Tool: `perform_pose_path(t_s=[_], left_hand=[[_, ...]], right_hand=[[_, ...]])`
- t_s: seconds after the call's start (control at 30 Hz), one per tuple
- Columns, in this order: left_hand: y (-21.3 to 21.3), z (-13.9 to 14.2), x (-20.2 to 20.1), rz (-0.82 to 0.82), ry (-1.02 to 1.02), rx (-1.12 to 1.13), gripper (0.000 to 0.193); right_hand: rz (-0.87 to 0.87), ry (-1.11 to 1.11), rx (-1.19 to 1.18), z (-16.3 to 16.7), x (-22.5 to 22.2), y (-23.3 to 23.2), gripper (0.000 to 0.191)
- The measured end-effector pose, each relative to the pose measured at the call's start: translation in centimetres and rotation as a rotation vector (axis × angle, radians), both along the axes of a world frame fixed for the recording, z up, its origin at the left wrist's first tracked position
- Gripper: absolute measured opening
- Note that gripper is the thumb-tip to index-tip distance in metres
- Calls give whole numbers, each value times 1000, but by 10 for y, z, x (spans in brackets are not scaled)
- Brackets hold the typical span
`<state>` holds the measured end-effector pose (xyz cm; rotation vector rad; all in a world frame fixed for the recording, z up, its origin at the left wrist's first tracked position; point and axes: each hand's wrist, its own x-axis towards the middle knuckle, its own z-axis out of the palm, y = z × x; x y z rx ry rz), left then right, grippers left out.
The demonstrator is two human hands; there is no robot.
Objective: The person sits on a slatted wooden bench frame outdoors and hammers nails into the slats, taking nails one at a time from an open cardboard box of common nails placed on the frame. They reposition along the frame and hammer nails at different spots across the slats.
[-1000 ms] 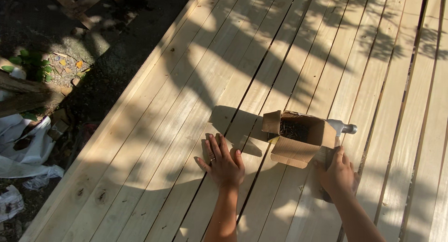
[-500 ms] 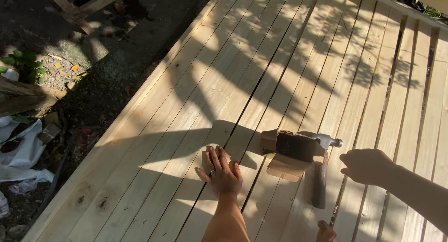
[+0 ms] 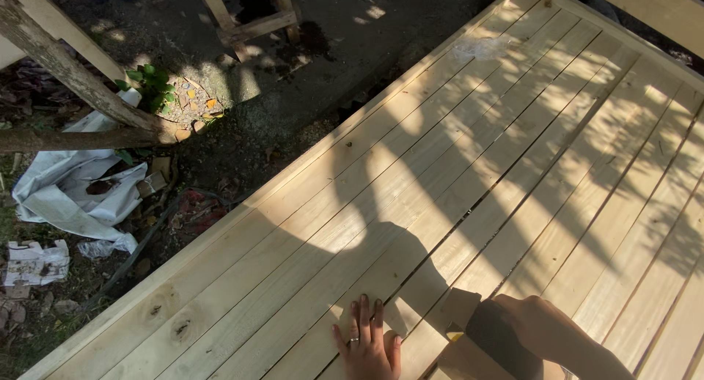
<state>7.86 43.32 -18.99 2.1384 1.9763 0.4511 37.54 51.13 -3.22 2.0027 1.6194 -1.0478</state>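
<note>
Beside the small cardboard box (image 3: 460, 329) on the pale plank deck (image 3: 513, 153), the left hand (image 3: 369, 343) lies flat, fingers spread and empty; the right hand (image 3: 529, 330) curls into the box, its grasp hidden; steadying the box looks wise

Small cardboard box (image 3: 460, 329) sat at bottom centre-right of frame, on the pale wooden planks (image 3: 513, 167). Plain brown card, one flap raised toward upper left, a bit of yellow showing at its lower edge. Mostly in shadow and partly covered by the right hand (image 3: 524, 332), which rested on it. Contents could not be made out.
</note>
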Motion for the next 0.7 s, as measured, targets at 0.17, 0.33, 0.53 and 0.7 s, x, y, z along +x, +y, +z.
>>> perform_pose_path(t_s=[0.17, 0.33, 0.53, 0.7], left_hand=[[-9, -38, -3, 0, 8, 11, 84], [7, -68, 2, 99, 213, 569, 85], [88, -35, 9, 165, 168, 390, 67], [201, 6, -16, 472, -16, -134, 68]], right_hand=[[22, 160, 253, -11, 5, 86, 28], [-163, 222, 541, 1, -30, 197, 50], [-398, 502, 778, 10, -64, 308, 32], [-470, 614, 831, -31, -82, 341, 30]])
